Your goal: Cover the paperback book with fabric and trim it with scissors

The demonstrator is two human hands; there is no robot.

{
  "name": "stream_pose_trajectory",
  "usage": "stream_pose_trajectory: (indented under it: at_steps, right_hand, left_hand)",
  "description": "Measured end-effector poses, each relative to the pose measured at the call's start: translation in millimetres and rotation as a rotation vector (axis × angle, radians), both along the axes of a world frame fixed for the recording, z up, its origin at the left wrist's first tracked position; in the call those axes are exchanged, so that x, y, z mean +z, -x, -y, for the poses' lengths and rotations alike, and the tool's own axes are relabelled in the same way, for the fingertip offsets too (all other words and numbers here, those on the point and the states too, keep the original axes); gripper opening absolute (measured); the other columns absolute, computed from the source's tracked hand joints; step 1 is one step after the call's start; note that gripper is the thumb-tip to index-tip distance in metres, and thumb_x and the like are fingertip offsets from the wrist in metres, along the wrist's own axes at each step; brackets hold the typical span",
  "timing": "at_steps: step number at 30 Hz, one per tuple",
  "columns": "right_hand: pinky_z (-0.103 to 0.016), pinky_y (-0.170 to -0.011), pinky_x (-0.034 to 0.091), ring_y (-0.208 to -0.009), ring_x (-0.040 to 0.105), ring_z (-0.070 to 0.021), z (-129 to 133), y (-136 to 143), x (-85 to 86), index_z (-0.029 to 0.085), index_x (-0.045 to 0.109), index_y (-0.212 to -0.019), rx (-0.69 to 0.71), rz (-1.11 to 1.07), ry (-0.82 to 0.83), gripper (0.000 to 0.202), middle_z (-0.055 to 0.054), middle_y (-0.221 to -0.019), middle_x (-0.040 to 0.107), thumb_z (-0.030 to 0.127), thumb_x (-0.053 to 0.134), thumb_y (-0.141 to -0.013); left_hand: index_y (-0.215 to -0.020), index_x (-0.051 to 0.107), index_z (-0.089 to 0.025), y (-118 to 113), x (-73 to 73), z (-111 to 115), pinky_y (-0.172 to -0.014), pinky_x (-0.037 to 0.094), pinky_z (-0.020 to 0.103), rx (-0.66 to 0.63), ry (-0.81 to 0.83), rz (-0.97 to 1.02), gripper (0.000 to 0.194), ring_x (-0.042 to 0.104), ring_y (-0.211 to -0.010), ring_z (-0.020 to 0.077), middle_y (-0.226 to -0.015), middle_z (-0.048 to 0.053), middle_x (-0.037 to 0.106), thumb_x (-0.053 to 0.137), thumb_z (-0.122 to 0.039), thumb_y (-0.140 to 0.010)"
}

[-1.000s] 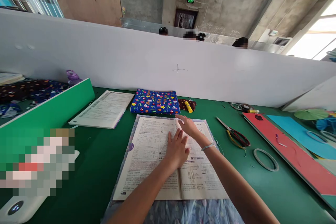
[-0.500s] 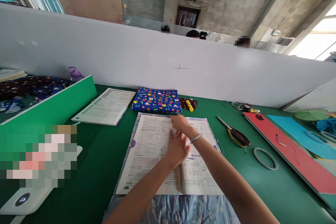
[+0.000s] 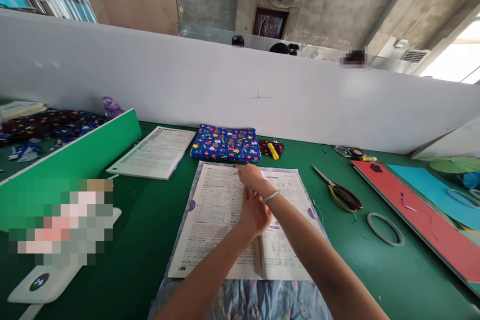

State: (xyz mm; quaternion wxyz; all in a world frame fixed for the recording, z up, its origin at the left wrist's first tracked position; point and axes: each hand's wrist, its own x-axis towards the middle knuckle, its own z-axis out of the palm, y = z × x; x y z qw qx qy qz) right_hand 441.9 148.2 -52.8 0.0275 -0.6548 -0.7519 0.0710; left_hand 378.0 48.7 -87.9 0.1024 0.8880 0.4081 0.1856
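Observation:
A printed book lies open on a grey-blue patterned cloth, which shows along its edges. My left hand rests on the book by the centre fold, fingers stretched toward the far side and partly covered by my right hand. Crossing over it, my right hand reaches the book's top edge near the cloth border, fingers extended and pointing left. A bracelet circles the right wrist. No object shows in either hand. Just beyond the book sits a folded blue patterned cloth.
Scissors and a roll of tape lie to the right, beside a red board. A yellow glue stick is at the back. Left are a printed booklet, a green divider and a white device.
My right hand has slid left along the book's top edge and now covers more of the left hand's fingers. The left hand stays on the book. The view has shifted slightly.

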Motion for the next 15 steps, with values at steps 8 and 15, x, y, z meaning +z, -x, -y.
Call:
stream_pose_trajectory:
  at_steps: [8, 15]
  right_hand:
    - [-0.039, -0.101, 0.040, -0.114, 0.060, -0.0238, 16, -70, -1.7, 0.023, 0.053, -0.135, -0.187, -0.055, -0.144, 0.044, -0.010, -0.120, 0.067, 0.025, 0.027, -0.099]
    - [-0.039, -0.112, 0.028, -0.138, 0.037, -0.0204, 41, -143, -42.2, 0.017, 0.049, -0.138, -0.314, -0.060, -0.192, 0.045, -0.008, -0.146, 0.046, 0.030, 0.034, -0.097]
  left_hand:
    - [-0.132, 0.051, -0.023, 4, -0.5, -1, -0.116, 0.017, 0.056, -0.019, 0.004, -0.021, 0.043, 0.022, -0.144, 0.0253, -0.151, 0.008, 0.037, 0.044, -0.035, -0.092]
    - [-0.132, 0.051, -0.025, 3, -2.7, -1, -0.116, 0.015, 0.055, -0.010, -0.022, 0.004, 0.043, 0.020, -0.145, 0.0222, -0.151, 0.007, 0.038, 0.047, -0.037, -0.092]
